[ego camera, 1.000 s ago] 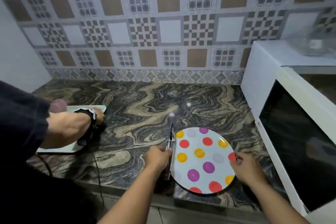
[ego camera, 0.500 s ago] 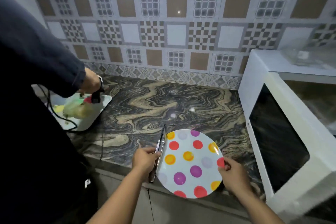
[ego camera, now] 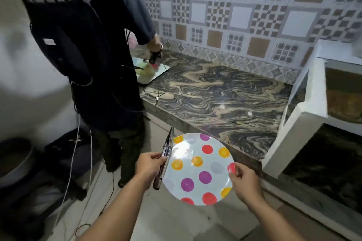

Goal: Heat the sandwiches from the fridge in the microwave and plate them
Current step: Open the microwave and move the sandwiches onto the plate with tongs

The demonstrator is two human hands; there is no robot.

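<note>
The microwave fills the right of the marble counter; a second person in dark clothes works at its far left end. The spotted plate hangs empty off the counter's front edge. The right hand pinches its rim; the left hand grips rim and tongs together. No sandwiches show, so fetching them probably comes next, through the narrow floor beside that person.
</note>
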